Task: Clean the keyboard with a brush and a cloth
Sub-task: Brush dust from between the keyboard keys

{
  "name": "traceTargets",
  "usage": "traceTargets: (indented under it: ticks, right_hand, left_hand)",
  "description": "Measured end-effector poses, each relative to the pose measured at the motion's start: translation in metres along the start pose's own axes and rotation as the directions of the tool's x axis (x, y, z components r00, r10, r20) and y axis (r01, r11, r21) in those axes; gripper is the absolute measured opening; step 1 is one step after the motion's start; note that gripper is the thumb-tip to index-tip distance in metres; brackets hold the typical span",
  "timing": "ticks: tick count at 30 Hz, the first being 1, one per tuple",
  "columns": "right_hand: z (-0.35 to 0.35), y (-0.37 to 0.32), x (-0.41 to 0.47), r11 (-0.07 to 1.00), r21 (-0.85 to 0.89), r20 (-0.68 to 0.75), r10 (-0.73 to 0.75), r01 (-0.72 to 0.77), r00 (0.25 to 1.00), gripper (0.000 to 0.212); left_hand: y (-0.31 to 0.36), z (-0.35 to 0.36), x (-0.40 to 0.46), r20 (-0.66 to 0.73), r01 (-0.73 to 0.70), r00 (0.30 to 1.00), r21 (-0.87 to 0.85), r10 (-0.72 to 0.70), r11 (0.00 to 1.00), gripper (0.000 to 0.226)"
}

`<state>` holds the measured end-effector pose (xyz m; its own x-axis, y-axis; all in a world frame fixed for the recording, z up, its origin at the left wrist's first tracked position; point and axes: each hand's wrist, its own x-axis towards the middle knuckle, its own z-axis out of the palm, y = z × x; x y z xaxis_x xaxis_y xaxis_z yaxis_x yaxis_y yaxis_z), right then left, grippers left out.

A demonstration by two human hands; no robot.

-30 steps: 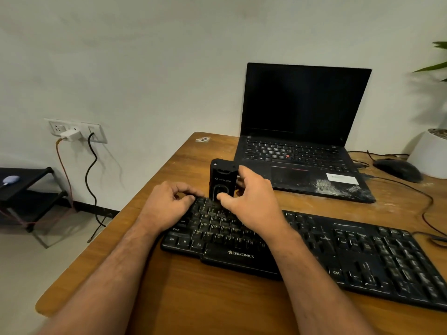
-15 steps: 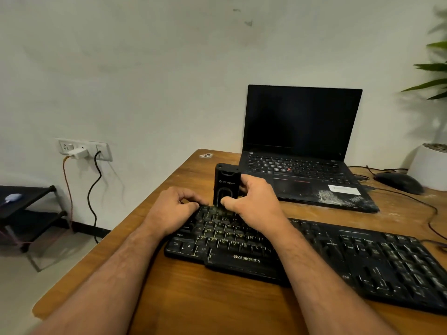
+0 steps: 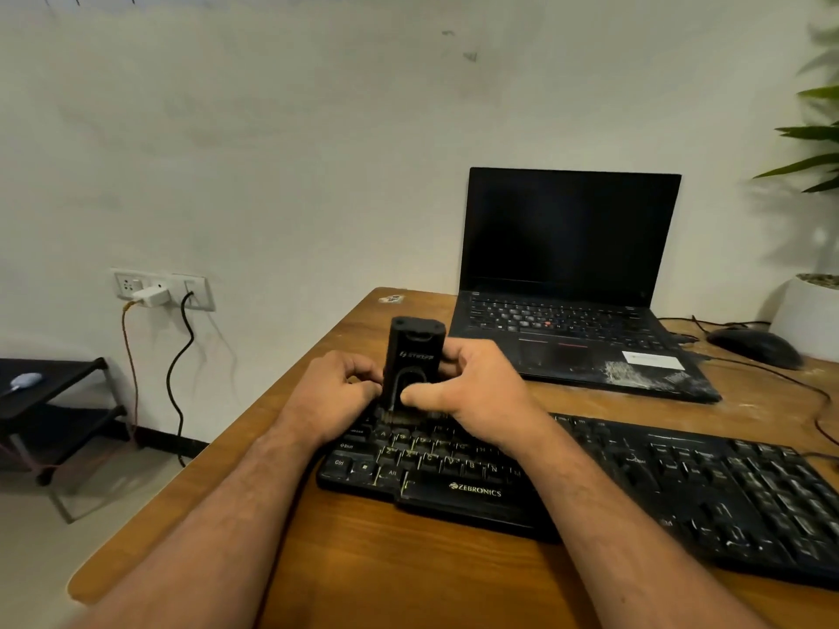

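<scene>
1. The light is soft, even and moderately bright, with no hard-edged shadows anywhere in the frame.
2. A faint, diffuse shadow of the plant [image 3: 812,143] falls on the wall [image 3: 272,129] at the right edge.
3. The laptop screen [image 3: 567,233] at centre right is dark, with only a weak sheen.
4. Wide-angle distortion bends the lower corners, where the forearms stretch.
5. The plant leaves at the upper right and the keyboard [image 3: 681,488] keys at the lower right are smeared by blur.

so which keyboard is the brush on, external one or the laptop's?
The external Zebronics keyboard, at its left end. The brush stands upright there between left hand and right hand; the laptop behind is untouched.
</scene>
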<state>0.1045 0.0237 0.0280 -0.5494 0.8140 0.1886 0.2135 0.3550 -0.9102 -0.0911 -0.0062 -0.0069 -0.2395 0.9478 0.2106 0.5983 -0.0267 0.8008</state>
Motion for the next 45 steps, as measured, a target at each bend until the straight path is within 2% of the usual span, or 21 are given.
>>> traceTargets:
  ticks: [4,6,9,13,15,18,19,22,24,27,29,30,34,36,39,43,45]
  right_hand:
    - [0.004,0.001,0.005,0.974,-0.224,-0.165,-0.029,-0.009,0.986,0.041]
    - [0.003,0.001,0.005,0.979,-0.202,-0.158,-0.036,0.004,0.987,0.042]
    - [0.007,-0.002,0.0,0.991,-0.135,-0.041,-0.008,0.003,0.999,0.04]
    - [0.006,-0.002,0.002,0.969,-0.246,-0.191,-0.032,-0.016,0.981,0.04]
    - [0.003,-0.001,0.002,0.985,-0.169,-0.14,-0.007,-0.017,0.99,0.04]
    - [0.006,-0.003,-0.004,0.999,-0.009,0.055,0.036,-0.035,0.998,0.042]
    - [0.007,-0.002,-0.003,0.999,-0.024,0.046,0.028,-0.027,0.999,0.042]
    - [0.007,-0.001,0.001,0.973,-0.229,-0.154,-0.027,-0.009,0.988,0.037]
    - [0.004,-0.001,0.0,0.97,-0.244,-0.206,-0.043,-0.009,0.978,0.035]
    - [-0.001,0.0,-0.006,0.993,-0.115,-0.065,-0.01,0.002,0.998,0.039]
    - [0.0,-0.002,-0.012,0.996,-0.089,0.065,0.001,0.005,0.998,0.043]
    - [0.002,-0.004,-0.013,0.994,-0.109,0.083,-0.004,0.013,0.997,0.043]
    - [0.009,-0.009,-0.011,0.964,-0.263,-0.085,-0.065,0.041,0.994,0.036]
    - [0.008,-0.01,-0.012,0.97,-0.237,-0.064,-0.069,0.052,0.996,0.037]
    - [0.008,-0.011,-0.017,0.981,-0.181,0.075,-0.049,0.062,0.996,0.041]
    - [0.008,-0.014,-0.015,0.952,-0.306,-0.086,-0.055,0.026,0.995,0.038]
    - [0.007,-0.016,-0.018,0.955,-0.293,-0.031,-0.056,0.044,0.998,0.037]
  left_hand:
    - [-0.001,0.0,0.004,-0.014,0.01,1.0,-0.019,-0.01,1.0,0.033]
    - [0.0,-0.001,0.003,0.005,-0.004,1.0,-0.032,0.005,0.999,0.029]
    - [0.003,-0.003,-0.001,0.04,-0.031,0.999,-0.074,0.034,0.997,0.025]
    - [0.003,-0.001,0.001,0.008,-0.012,1.0,-0.044,0.013,0.999,0.033]
    - [0.002,0.0,0.002,0.014,-0.013,1.0,-0.047,0.014,0.999,0.03]
    - [0.003,-0.001,0.001,0.036,-0.038,0.999,-0.064,0.041,0.997,0.018]
    - [0.003,-0.002,0.0,0.036,-0.039,0.998,-0.063,0.041,0.997,0.017]
    - [0.004,-0.001,0.002,0.026,-0.015,1.0,-0.056,0.016,0.998,0.022]
    - [0.002,0.0,0.003,0.002,0.005,1.0,-0.039,-0.005,0.999,0.029]
    - [0.001,-0.001,0.002,0.012,-0.013,1.0,-0.018,0.014,1.0,0.029]
    - [0.002,-0.001,0.001,0.003,-0.052,0.999,-0.005,0.052,0.999,0.024]
    - [0.003,-0.001,0.0,-0.008,-0.068,0.998,0.005,0.068,0.998,0.024]
    - [0.004,0.0,0.0,-0.018,-0.065,0.998,0.022,0.066,0.998,0.027]
    - [0.006,0.0,-0.001,-0.025,-0.076,0.997,0.0,0.076,0.997,0.02]
    - [0.008,0.0,-0.003,-0.062,-0.098,0.993,-0.001,0.098,0.995,0.007]
    - [0.002,-0.001,0.0,-0.024,-0.039,0.999,0.041,0.04,0.998,0.016]
    - [0.005,0.0,-0.001,-0.036,-0.062,0.997,0.027,0.063,0.998,0.008]
